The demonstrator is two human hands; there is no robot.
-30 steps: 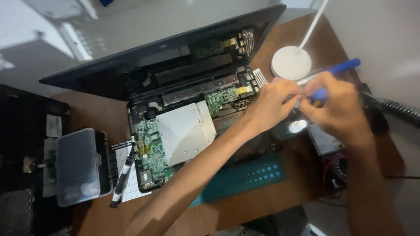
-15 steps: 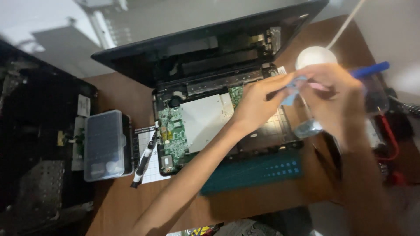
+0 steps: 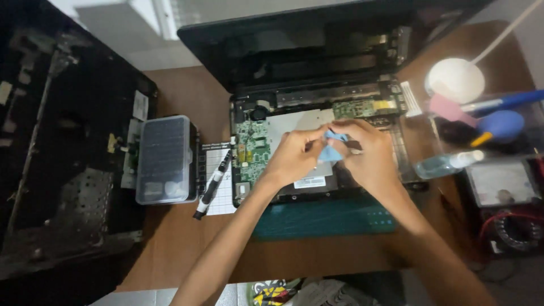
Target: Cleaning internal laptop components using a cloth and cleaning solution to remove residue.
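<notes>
Both hands have come away from the lamp side and now meet over the opened laptop (image 3: 317,113), the left hand (image 3: 294,156) and right hand (image 3: 368,156) pinching one small blue cloth (image 3: 330,148) between their fingertips. One clear plastic case (image 3: 164,158) lies left of it beside one black pen (image 3: 212,184); its contents are too dim to make out.

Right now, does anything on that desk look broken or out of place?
The laptop lies opened up, its green circuit board bare. Both hands pinch a small blue cloth above it. Nothing looks spilled or knocked over.
</notes>
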